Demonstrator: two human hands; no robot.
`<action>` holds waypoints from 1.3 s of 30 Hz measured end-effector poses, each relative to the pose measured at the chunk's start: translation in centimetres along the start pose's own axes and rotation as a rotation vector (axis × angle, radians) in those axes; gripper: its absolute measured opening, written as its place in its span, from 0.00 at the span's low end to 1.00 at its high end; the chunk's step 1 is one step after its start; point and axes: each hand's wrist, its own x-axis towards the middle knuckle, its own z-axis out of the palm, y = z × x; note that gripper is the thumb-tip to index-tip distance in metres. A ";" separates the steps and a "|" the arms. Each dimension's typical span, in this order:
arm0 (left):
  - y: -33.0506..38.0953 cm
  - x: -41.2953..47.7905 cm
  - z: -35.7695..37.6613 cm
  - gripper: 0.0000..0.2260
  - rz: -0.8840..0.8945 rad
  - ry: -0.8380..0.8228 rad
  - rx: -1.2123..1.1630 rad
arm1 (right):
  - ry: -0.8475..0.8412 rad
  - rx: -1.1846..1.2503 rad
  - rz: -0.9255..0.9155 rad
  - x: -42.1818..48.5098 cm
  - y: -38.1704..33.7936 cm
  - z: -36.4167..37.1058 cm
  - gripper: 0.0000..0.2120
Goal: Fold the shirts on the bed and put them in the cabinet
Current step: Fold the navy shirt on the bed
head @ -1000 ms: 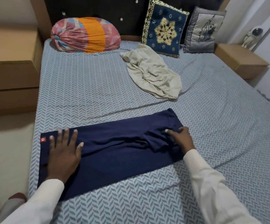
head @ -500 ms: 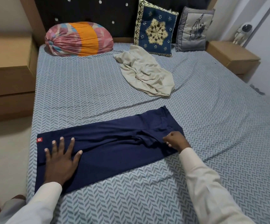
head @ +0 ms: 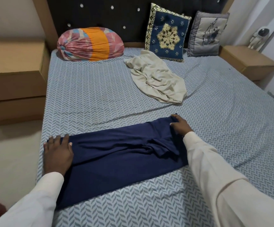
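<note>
I log the navy shirt (head: 116, 154) as a long strip at lower centre on the bed (head: 92, 95). Left hand (head: 57, 153) presses it, fingers spread flat. Right hand (head: 180, 126) pinches its upper-right corner (beige shirt (head: 156, 79) crumpled above).

Left hand (head: 57, 154) pressed flat (fingers straight), right hand (head: 180, 127) pinching the shirt (head: 116, 154).

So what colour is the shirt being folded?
Plain navy blue; the shirt shows best in the head view.

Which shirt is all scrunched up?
The cream shirt, lying in a rumpled heap in front of the blue cushion. The navy shirt lies in a long flat strip, left hand resting on one end, right hand gripping the other.
</note>
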 end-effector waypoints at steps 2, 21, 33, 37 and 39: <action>-1.1 1.4 -0.6 0.08 -0.005 -0.078 0.036 | 0.010 0.008 -0.034 2.6 0.6 0.4 0.26; -3.3 6.5 -1.7 0.06 0.088 -0.169 0.107 | 0.343 -0.297 0.312 0.9 -5.7 0.6 0.20; 5.0 -2.9 1.5 0.31 0.068 -0.070 -0.004 | 0.377 -0.628 -0.548 -9.7 -8.1 10.0 0.18; 3.7 -4.1 2.6 0.36 0.044 -0.168 0.079 | 0.214 -0.670 -0.558 -8.9 -6.4 9.8 0.17; 3.2 -4.3 2.4 0.36 0.033 -0.177 0.095 | 0.300 -0.675 -0.404 -6.9 -4.5 7.5 0.18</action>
